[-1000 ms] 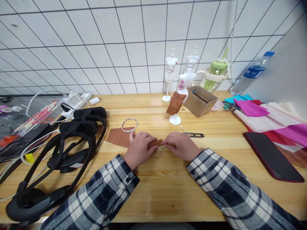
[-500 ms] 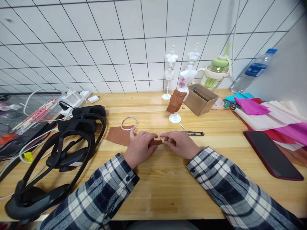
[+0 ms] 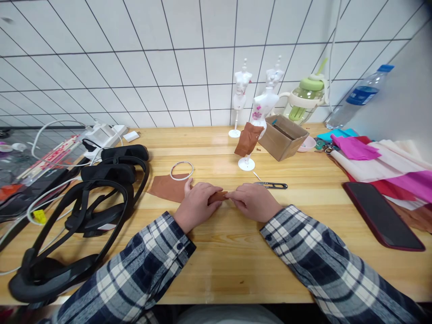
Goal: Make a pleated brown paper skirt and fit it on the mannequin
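Between my hands lies a narrow folded strip of brown fabric (image 3: 218,196). My left hand (image 3: 198,202) grips its left part between thumb and fingers. My right hand (image 3: 252,201) pinches the strip's right end with its fingertips. A larger flat piece of brown fabric (image 3: 167,188) rests on the table to the left, partly behind my left hand. On its upper edge sits a thin white ring (image 3: 182,171). Thread snips (image 3: 274,185) lie just beyond my right hand, with a small white stick (image 3: 257,176) behind them.
Mini dress forms (image 3: 265,105) stand at the back, one draped with brown fabric (image 3: 249,139). Beside them are a cardboard box (image 3: 283,141) and a green-lidded cup (image 3: 307,96). Black headsets (image 3: 114,211) and cables fill the left; a phone (image 3: 383,216), fabrics (image 3: 367,162) and a bottle (image 3: 361,96) occupy the right.
The right fingertips have closed on the strip's right end, where a small gap showed before. The strip now lies flatter and more of it shows. The whole view has shifted slightly.
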Demonstrator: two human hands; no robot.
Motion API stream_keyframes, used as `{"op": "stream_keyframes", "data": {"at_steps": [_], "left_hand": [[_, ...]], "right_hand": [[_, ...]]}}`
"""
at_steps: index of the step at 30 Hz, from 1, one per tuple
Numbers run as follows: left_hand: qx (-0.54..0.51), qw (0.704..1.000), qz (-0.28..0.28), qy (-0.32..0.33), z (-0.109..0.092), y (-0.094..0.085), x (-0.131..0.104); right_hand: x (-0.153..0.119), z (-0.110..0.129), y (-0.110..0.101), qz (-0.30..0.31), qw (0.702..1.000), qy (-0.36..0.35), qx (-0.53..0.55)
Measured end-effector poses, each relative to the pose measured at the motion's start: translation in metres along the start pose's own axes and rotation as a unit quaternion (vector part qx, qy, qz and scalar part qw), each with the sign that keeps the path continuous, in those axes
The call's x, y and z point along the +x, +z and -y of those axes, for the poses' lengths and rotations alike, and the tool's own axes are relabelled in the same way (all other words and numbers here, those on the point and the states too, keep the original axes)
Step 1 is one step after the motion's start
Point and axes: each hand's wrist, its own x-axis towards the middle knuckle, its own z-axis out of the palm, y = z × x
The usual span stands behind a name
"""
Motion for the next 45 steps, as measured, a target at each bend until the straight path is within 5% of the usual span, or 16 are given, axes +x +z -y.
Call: {"op": "stream_keyframes", "data": {"at_steps": [22, 32, 41, 45], "left_hand": [[0.056, 0.996, 0.005, 0.064, -0.006, -0.005, 0.001], [0.120, 0.989, 0.012, 0.089, -0.012, -0.011, 0.001], [0.100, 0.990, 0.020, 0.094, -0.008, -0.010, 0.002], [0.095, 0.991, 0.019, 0.089, -0.009, -0.010, 0.002]], "right_hand": [[0.004, 0.006, -0.010, 0.052, 0.996, -0.002, -0.072], [-0.002, -0.013, 0.001, 0.003, 0.997, 0.052, 0.065], [0.001, 0.000, -0.007, 0.052, 0.998, 0.023, 0.001], [0.001, -0.003, -0.003, 0.005, 0.996, 0.062, 0.060]]}}
